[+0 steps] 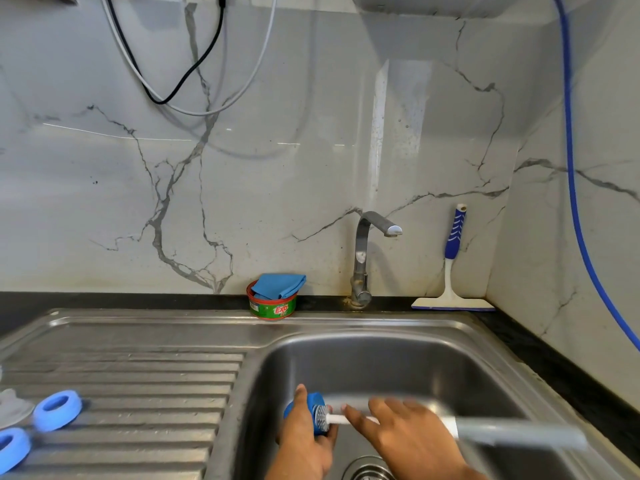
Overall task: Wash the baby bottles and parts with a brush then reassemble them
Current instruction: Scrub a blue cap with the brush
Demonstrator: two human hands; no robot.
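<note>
Stainless sink basin (381,362), black worktop (554,362), veined marble wall (277,185). Over the basin's near edge: left hand (304,441) grips blue bottle collar (311,403); right hand (405,431), blurred, holds bottle brush (512,433), bristles in the collar. Two blue rings (57,410) at drainboard's (138,375) left edge.

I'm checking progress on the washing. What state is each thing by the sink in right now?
Tap: off, no water running.
Blue collar: gripped in left hand, brush head at its opening.
Brush: held by right hand, blurred.
Two loose collars: lying on the drainboard.
Soap tub: open, blue cloth stuffed in it.
Squeegee: upright against the wall.
</note>
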